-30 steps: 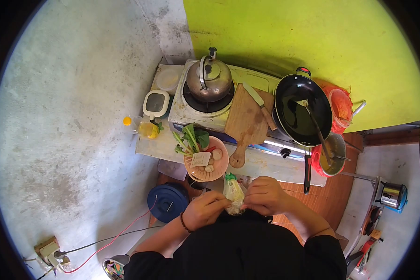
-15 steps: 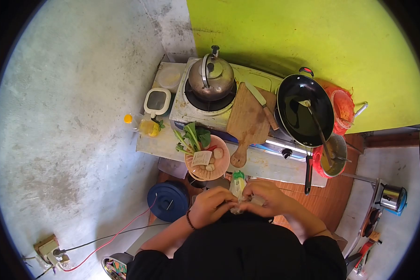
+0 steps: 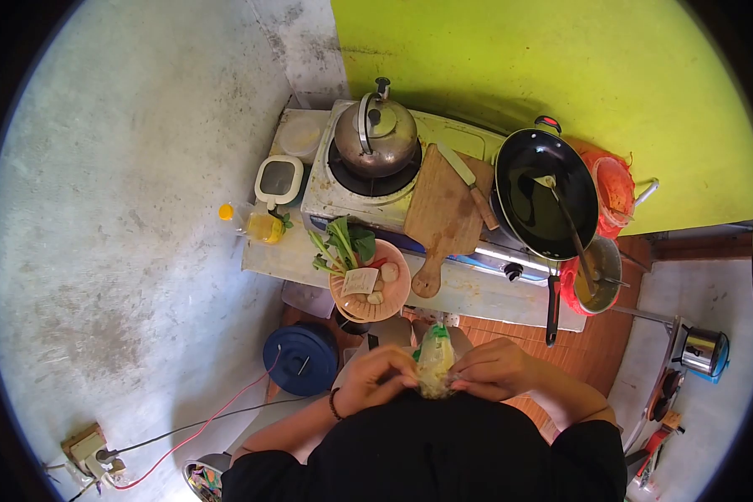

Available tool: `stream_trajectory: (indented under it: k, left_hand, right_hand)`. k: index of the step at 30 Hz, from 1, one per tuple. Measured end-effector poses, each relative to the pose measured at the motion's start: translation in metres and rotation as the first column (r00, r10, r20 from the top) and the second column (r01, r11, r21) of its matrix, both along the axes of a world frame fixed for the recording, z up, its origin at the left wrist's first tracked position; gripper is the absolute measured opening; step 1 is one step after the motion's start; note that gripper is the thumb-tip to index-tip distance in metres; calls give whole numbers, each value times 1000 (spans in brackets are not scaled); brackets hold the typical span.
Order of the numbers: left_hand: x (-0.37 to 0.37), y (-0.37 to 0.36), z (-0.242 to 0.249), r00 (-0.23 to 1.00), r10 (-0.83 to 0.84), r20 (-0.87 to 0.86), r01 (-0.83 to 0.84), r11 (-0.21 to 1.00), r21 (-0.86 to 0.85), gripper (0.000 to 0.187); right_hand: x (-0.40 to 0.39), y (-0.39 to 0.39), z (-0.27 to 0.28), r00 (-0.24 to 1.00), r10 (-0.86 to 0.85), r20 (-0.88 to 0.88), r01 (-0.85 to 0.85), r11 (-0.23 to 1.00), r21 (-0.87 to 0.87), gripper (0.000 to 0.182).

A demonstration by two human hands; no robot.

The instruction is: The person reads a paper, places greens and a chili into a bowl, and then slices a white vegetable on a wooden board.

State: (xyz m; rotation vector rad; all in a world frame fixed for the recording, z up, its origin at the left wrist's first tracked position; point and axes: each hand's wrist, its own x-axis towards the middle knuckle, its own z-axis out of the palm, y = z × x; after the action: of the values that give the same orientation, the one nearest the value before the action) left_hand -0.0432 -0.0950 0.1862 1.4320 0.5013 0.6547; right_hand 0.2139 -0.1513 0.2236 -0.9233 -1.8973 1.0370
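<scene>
Close to my chest is a clear plastic bag point(image 3: 434, 358) with pale yellowish contents and green on its far end; what is inside I cannot make out. My left hand point(image 3: 380, 378) pinches its left edge with thumb and fingertips. On the opposite edge, the fingers of my right hand point(image 3: 495, 370) are closed. Beyond the hands, a pinkish basket point(image 3: 400, 299) on the counter's front edge holds leafy greens point(image 3: 343, 247), a paper packet point(image 3: 359, 282) and several small pale pieces. A wooden cutting board point(image 3: 443, 209) lies to its right with a knife point(image 3: 468, 184) on it.
A kettle point(image 3: 379, 146) stands on the stove point(image 3: 318, 197). Right of the board is a black wok point(image 3: 531, 217) with a spatula point(image 3: 571, 224) in it. An oil bottle point(image 3: 263, 227) lies at the counter's left. A blue lidded bucket point(image 3: 297, 360) is on the floor.
My hands have moved apart to the two sides of the plastic bag. More of the bag now shows between them, and it sits slightly further right.
</scene>
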Motion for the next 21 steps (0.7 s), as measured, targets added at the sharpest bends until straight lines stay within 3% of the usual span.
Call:
stream_trajectory:
  k: [4,6,7,10,12,14,15,17,19,21]
  left_hand:
    - [-4,-8,-15,938,295,180,-227,918,-325,15]
    - [-2,-7,-20,945,263,193,-193,928,-319,18]
    - [-1,-6,-20,948,248,198,-178,932,-315,20]
    - [16,4,-19,923,305,233,-273,949,-160,38]
    - [31,11,-17,902,400,163,-409,912,28,55]
    - [34,11,-22,927,371,46,-374,916,149,69]
    - [33,9,-35,957,288,-45,-277,947,163,73]
    - [37,6,-55,970,213,-121,-203,975,91,75]
    - [50,1,-70,966,240,-94,-247,967,-68,69]
    - [40,4,-87,962,221,-162,-213,975,70,63]
  right_hand:
    - [7,-5,-10,978,-209,28,210,975,-72,7]
    - [-2,3,-10,968,-252,15,253,966,-60,7]
    - [-9,7,-10,962,-272,7,272,961,-55,7]
    - [-24,12,-6,892,-447,-73,410,865,-290,9]
    - [-33,14,-10,831,-504,-234,384,826,-412,11]
    - [-37,15,-17,778,-534,-331,352,807,-474,13]
    - [-37,15,-19,768,-535,-352,345,809,-476,13]
    - [-41,17,-19,748,-539,-388,326,806,-494,13]
    - [-45,19,-16,727,-547,-414,301,797,-523,13]
    - [-44,16,-25,729,-549,-409,324,803,-501,13]
